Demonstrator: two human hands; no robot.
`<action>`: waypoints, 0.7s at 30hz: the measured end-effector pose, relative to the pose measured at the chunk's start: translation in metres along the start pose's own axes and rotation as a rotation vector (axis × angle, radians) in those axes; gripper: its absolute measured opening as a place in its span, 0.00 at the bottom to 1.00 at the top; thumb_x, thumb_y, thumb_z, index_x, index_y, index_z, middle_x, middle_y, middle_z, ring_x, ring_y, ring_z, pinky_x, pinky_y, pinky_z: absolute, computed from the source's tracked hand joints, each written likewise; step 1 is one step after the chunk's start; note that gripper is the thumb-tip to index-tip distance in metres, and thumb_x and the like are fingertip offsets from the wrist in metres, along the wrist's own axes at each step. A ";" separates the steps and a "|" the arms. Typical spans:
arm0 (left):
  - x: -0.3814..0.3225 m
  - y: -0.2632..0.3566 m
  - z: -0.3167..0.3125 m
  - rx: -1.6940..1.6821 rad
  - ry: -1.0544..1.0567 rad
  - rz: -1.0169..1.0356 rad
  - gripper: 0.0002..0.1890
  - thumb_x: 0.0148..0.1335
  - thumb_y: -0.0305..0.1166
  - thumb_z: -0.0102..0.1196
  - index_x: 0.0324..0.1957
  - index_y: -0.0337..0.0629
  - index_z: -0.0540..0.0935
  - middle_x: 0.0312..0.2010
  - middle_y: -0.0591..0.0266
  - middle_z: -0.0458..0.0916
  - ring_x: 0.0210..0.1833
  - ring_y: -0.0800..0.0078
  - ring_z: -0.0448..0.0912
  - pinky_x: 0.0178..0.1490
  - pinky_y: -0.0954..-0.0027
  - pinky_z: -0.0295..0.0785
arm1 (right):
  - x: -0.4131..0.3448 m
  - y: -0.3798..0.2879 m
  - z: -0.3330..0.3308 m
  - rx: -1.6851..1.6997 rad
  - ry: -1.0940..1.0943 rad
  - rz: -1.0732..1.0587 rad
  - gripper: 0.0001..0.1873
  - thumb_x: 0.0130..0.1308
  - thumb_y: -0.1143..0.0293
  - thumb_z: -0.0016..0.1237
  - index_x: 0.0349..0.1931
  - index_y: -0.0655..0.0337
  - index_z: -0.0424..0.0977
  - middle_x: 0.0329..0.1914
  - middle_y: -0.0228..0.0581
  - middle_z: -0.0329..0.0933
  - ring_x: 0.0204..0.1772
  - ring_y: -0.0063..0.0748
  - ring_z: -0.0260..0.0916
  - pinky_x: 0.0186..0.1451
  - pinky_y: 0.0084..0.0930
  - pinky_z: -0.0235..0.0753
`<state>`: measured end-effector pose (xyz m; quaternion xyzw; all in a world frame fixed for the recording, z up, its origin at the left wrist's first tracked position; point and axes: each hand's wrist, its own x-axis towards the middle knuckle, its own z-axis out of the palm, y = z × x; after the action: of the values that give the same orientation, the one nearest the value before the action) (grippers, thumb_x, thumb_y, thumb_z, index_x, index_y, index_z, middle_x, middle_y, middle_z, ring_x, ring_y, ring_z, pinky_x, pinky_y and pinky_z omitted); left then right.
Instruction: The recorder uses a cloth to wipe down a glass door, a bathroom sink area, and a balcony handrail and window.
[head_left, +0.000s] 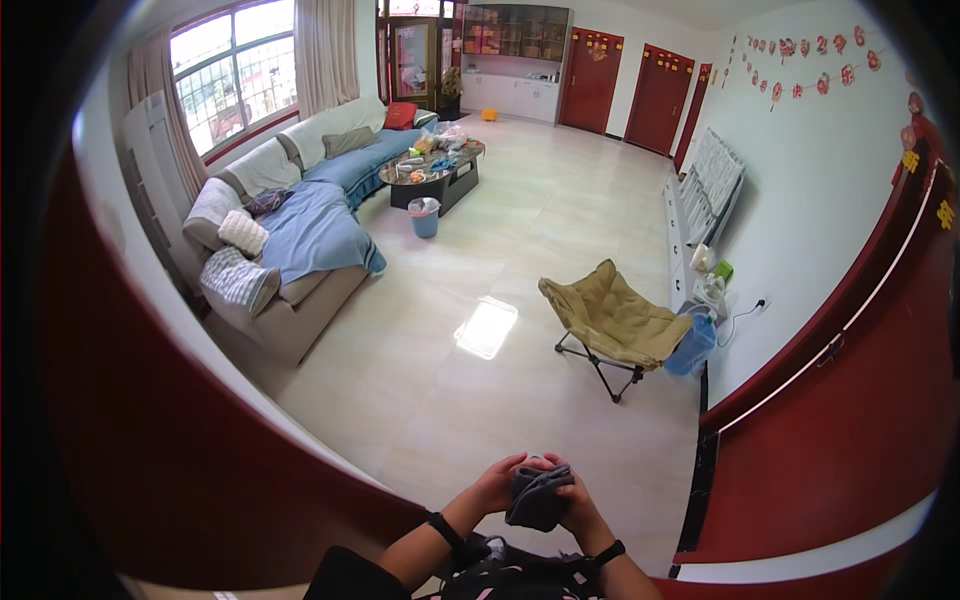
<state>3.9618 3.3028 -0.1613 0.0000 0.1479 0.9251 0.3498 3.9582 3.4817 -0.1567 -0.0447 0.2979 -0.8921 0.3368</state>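
Observation:
Both my hands meet low in the head view, close in front of my body. A folded dark grey cloth (538, 496) is bunched between them. My left hand (501, 480) grips its left side, and my right hand (576, 495) grips its right side. A small pale patch shows at the top of the cloth between my fingers; what it is I cannot tell. Each wrist has a black band. Beneath the cloth lies the glossy tiled floor (450, 420).
Ahead to the right stands a tan folding chair (615, 315) beside a blue water jug (691, 345). On the left is a sofa (319, 315); a blue waste bin (424, 223) stands by the coffee table (450, 187). Red doors (825, 465) flank the right wall.

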 end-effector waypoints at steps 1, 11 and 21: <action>0.014 0.017 -0.007 0.011 0.000 -0.004 0.19 0.68 0.42 0.41 0.49 0.36 0.74 0.46 0.57 0.78 0.50 0.68 0.76 0.55 0.68 0.70 | 0.022 -0.007 -0.005 -0.075 -0.004 -0.049 0.40 0.47 0.70 0.54 0.63 0.61 0.54 0.59 0.48 0.66 0.62 0.45 0.65 0.65 0.39 0.67; 0.099 0.182 -0.089 0.583 0.769 0.279 0.26 0.61 0.46 0.54 0.58 0.45 0.69 0.52 0.62 0.74 0.57 0.67 0.70 0.57 0.55 0.65 | 0.227 -0.066 -0.075 0.360 0.253 -0.190 0.28 0.50 0.73 0.42 0.57 0.56 0.65 0.57 0.47 0.69 0.61 0.50 0.66 0.67 0.50 0.62; 0.124 0.397 -0.136 0.181 0.613 0.683 0.25 0.64 0.45 0.52 0.56 0.38 0.70 0.47 0.55 0.78 0.47 0.64 0.79 0.49 0.63 0.76 | 0.518 -0.116 0.003 -0.707 -0.338 0.081 0.33 0.52 0.72 0.60 0.60 0.62 0.63 0.57 0.40 0.69 0.59 0.33 0.67 0.60 0.30 0.68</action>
<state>3.5966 3.0633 -0.1958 -0.1942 0.3163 0.9279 -0.0359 3.4942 3.2243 -0.1517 -0.2923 0.5285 -0.7007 0.3797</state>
